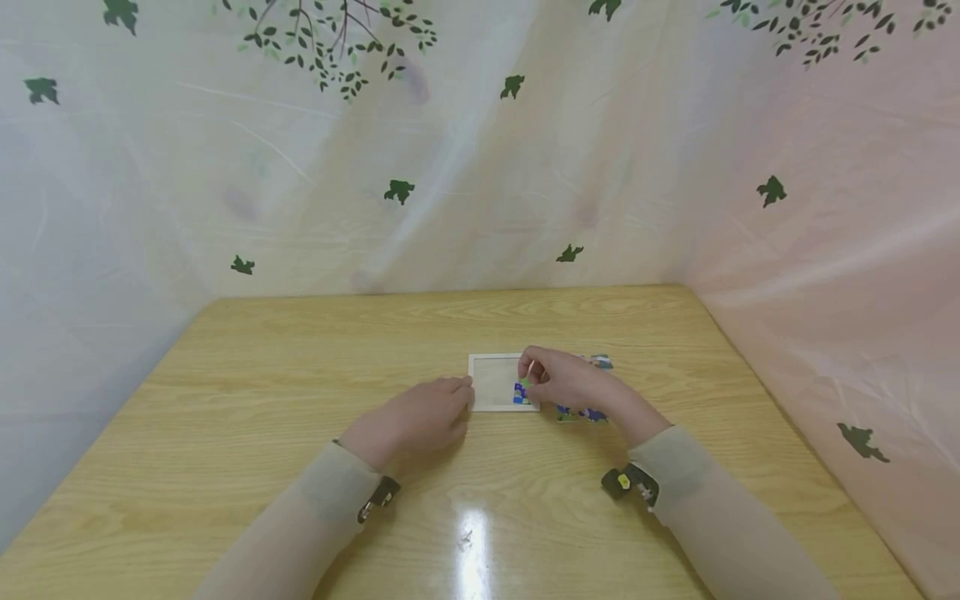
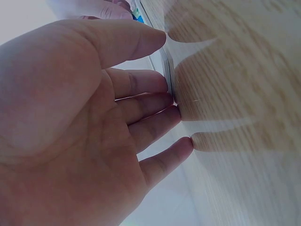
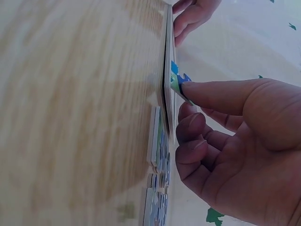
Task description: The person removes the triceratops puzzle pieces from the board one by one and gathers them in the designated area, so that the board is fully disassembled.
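Observation:
A white-rimmed puzzle tray (image 1: 492, 357) lies on the table, its inside pale. My right hand (image 1: 562, 379) pinches a blue and green jigsaw piece (image 3: 177, 81) between thumb and fingers. In the right wrist view the piece stands tilted at the tray, its lower end right at the surface. The other fingers of my right hand (image 3: 225, 136) are curled. At the tray's left edge rests my left hand (image 1: 420, 417), with its fingers fairly straight. The left wrist view shows the fingertips of this left hand (image 2: 117, 103) touching the tray's side and the table.
Loose jigsaw pieces (image 1: 596, 414) lie right of the tray, partly hidden by my right hand and forearm. More pieces (image 1: 602, 361) lie behind that wrist. The wooden table (image 1: 300, 358) meets a leaf-patterned curtain (image 1: 480, 208) at the back and on the right.

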`<state>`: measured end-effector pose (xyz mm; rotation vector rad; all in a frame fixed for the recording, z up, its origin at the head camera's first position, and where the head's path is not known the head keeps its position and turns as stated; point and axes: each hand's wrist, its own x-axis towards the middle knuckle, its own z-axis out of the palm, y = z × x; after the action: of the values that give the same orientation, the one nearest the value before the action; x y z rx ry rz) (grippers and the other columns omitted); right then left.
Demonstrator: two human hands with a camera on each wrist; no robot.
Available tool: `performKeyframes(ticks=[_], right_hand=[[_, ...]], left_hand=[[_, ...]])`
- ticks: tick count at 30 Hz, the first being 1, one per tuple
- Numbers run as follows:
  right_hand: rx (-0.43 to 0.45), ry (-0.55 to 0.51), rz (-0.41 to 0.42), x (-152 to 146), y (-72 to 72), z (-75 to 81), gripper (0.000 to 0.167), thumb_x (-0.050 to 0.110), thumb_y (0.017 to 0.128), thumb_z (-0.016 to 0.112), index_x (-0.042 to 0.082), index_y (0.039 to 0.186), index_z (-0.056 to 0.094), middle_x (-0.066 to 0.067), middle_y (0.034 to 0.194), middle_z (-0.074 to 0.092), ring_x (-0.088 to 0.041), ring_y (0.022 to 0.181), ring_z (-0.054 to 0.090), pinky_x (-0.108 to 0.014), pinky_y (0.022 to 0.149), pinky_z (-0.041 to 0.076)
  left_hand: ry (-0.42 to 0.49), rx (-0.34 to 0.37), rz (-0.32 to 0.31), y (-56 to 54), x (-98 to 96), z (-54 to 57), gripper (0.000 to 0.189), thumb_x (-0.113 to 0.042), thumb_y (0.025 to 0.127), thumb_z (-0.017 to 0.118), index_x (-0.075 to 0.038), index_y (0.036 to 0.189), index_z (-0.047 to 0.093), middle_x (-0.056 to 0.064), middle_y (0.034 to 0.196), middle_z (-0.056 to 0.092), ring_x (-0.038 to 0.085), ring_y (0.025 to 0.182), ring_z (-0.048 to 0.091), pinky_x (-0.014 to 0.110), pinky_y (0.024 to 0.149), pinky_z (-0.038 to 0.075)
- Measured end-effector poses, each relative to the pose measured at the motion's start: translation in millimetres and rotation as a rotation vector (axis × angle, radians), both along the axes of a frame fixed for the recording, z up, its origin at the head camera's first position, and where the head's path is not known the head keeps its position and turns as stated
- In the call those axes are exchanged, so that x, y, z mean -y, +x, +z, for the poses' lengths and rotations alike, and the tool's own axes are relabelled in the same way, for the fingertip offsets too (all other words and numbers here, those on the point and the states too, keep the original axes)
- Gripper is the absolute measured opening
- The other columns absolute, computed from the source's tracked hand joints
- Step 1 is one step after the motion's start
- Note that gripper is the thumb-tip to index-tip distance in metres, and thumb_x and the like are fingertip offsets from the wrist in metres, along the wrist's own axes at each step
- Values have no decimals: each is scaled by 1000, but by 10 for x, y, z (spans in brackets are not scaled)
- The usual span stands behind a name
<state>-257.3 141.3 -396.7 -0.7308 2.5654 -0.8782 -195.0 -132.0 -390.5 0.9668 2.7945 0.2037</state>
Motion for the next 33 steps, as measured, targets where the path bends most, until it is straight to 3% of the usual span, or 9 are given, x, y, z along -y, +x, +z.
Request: performKeyframes(ticks=[20,28,33], right_hand=[[-33,-32,28,43,50,86,10,12,110,69,13,119,63,-2,99,65,-18,83,59,-34,72,53],[-63,-46,46,62,61,136,10,14,110,70,14,119,64,-1,102,66,-18,88,61,-34,74,55],[-67,-54,45,71,81,157,9,14,110,70,15,118,65,-1,102,66,-18,87,61,-34,74,55]], left_hand=[[6,-15,15,-8,-1,-53,18,-18,115,55,-3,122,62,21,164,53,39,153,50,50,130,40],[-18,-15,40,5,-5,-42,32,-23,117,51,-3,140,62,16,168,51,35,155,49,48,131,39],[-3,-19,29,19,-2,-32,29,-21,117,50,-3,136,62,17,167,51,37,154,49,49,130,40]])
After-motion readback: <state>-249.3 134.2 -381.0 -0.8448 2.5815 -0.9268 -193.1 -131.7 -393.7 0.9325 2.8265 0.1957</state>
